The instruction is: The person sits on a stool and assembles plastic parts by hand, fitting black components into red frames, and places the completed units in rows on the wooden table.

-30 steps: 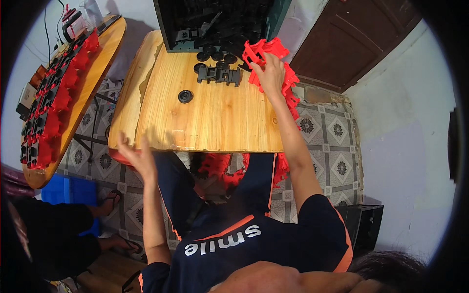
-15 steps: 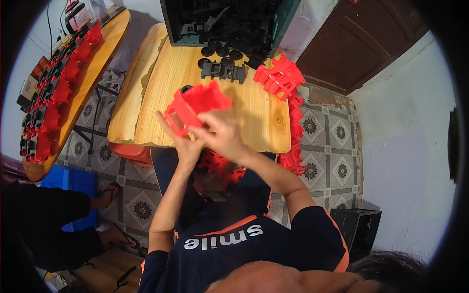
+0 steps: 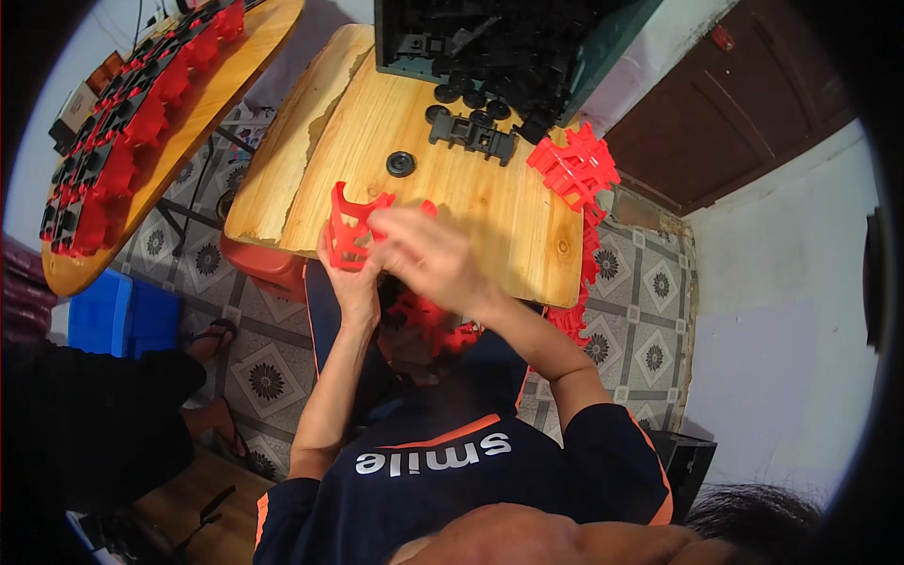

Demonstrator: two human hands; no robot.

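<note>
Lettering (image 3: 433, 456): white, beside an orange-red stroke on the dark shirt (image 3: 556, 471), upside down in view.
Red frame (image 3: 353, 212): above the near edge of the wooden table (image 3: 513, 221), fingers of the left hand (image 3: 358, 297) curled round it; the right hand (image 3: 428, 254) covers part of it (its fingers are bent but blurred, so whether they pinch cannot be told).
Lone wheel (image 3: 400, 164): flat, beyond the frame.
Black chassis (image 3: 471, 138): near clustered black wheels (image 3: 474, 97), before the dark crate (image 3: 607, 61) of black parts.
Red stack (image 3: 574, 168): at the table's right edge.
Side table (image 3: 266, 42): lined with red-and-black pieces (image 3: 141, 122).
Room: patterned tile floor (image 3: 268, 381), brown door (image 3: 744, 104), blue bin (image 3: 122, 315).
</note>
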